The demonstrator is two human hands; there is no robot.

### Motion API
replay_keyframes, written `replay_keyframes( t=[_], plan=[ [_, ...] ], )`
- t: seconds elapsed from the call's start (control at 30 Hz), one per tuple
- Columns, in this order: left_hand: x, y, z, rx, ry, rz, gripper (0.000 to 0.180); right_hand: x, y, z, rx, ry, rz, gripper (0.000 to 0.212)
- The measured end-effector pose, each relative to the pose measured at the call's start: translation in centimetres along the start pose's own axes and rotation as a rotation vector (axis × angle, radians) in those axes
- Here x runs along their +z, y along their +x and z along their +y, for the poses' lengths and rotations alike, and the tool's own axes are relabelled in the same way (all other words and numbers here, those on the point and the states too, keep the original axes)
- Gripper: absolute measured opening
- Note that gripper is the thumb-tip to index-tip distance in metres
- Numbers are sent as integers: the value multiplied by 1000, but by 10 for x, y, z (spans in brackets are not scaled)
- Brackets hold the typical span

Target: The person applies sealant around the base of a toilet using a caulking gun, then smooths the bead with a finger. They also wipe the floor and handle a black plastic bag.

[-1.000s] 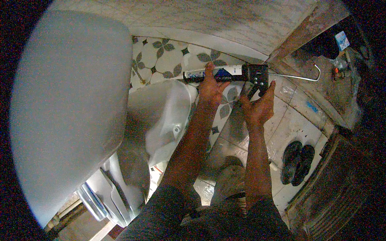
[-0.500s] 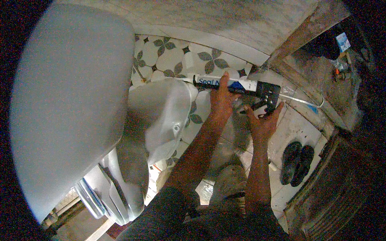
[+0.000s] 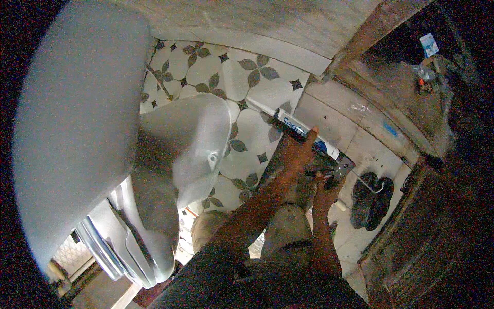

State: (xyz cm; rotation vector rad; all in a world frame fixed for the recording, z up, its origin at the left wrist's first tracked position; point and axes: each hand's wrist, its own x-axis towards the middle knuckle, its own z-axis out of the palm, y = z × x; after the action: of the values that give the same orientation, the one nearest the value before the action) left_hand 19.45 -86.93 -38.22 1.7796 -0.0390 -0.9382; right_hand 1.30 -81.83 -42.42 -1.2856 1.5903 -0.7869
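My left hand (image 3: 297, 154) is wrapped round the barrel of a caulking gun (image 3: 343, 166) from below, thumb lying over the white and blue sealant cartridge (image 3: 328, 148). At the gun's back end my right hand (image 3: 324, 193) closes about the handle and trigger; some of its fingers are hidden. The gun slants, its white nozzle (image 3: 261, 106) pointing to the far left above the patterned tiles. A gap lies between the nozzle tip and the white toilet base (image 3: 200, 134). The bent rod (image 3: 370, 185) sticks out behind, over the slippers.
The large white toilet tank (image 3: 82, 118) fills the left side. Black slippers (image 3: 371, 201) lie on the floor at right. A low wall base (image 3: 267, 49) runs along the far side. Beyond a raised sill (image 3: 378, 110) lie small items and a plastic bag (image 3: 425, 72).
The gun has swung from nearly level to slanting, drawn back toward me and away from the toilet base. My right hand's fingers, spread at the handle before, have closed round it.
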Motion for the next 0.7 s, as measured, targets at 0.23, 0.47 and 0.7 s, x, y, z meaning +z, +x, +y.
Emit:
replay_keyframes(
  t=[0.23, 0.47, 0.7],
  plan=[
    [22, -10, -26, -39, 58, -19, 88, -14, -2, 27, 149, 289, -63, 60],
    [34, 8, -22, -30, -42, -225, 76, -7, 11, 21, 64, 147, -14, 54],
    [46, 34, 13, 50, -113, -358, 56, -1, 85, 22, 129, 416, 60, 73]
  ],
)
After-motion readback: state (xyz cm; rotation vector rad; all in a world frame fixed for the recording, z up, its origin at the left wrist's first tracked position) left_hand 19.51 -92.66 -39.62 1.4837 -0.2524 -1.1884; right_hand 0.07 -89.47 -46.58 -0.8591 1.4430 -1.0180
